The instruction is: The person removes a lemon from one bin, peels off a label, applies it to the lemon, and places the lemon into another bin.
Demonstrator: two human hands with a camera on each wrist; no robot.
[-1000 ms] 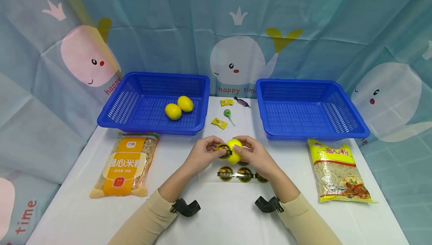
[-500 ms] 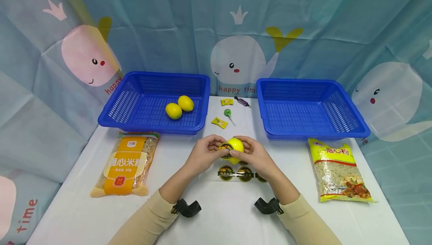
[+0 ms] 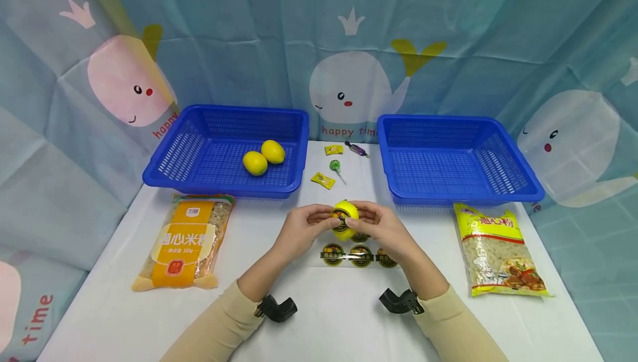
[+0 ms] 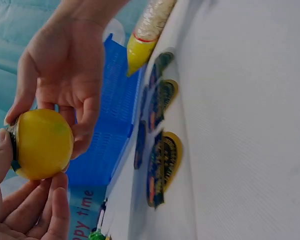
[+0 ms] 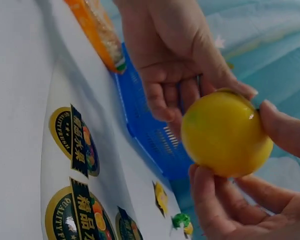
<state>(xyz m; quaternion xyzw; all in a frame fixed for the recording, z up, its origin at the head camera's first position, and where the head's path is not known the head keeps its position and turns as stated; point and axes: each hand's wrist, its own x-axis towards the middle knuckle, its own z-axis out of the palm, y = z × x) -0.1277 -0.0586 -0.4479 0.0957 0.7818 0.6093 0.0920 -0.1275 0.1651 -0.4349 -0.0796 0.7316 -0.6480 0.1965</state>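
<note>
Over the sheet of round stickers (image 3: pixel 315 261), both hands hold a yellow lemon (image 3: pixel 345 205) between them. A black and gold round sticker (image 3: pixel 341 220) lies against the lemon's side facing the head camera. My left hand (image 3: pixel 305 230) grips the lemon from the left, its thumb on the sticker's edge. From the other side my right hand (image 3: pixel 382 230) holds it too, thumb at the sticker's right edge. In the right wrist view the lemon (image 5: pixel 225 135) sits between both hands' fingers and thumbs, with the sticker mostly hidden.
Two lemons lie in the left blue basket (image 3: pixel 219 189); a second blue basket (image 3: pixel 463 198) stands at the right. Between them are wrapped candies (image 3: pixel 323 180) and a green lollipop (image 3: pixel 335 166). An orange bag (image 3: pixel 181 246) and a yellow bag (image 3: pixel 503 254) flank the hands.
The sticker has come from the lemon's left side to lie across its front. Both thumbs have moved along its edges, and the left hand is slightly closer to the lemon.
</note>
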